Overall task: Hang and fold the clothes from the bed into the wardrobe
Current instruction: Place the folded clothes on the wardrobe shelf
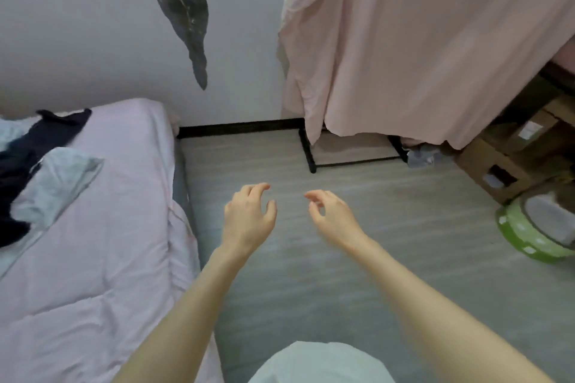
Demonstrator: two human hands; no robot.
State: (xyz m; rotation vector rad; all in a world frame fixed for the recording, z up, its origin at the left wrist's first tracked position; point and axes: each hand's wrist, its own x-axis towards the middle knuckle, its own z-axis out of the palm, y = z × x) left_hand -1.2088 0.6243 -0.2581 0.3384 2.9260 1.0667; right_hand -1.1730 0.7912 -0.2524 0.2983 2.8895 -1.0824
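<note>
both arms reach out over the grey floor (357, 258); the left hand (249, 217) and right hand (333, 217) hold nothing, fingers loosely curled and apart. to the left, on the pink-sheeted bed (102, 258), lie a pale grey garment (59, 183) and a dark navy garment (28, 152), overlapping. farther off, the wardrobe's pink curtain (420, 40) hangs closed over its black frame (308, 149), cardboard boxes (510, 158) beside it.
</note>
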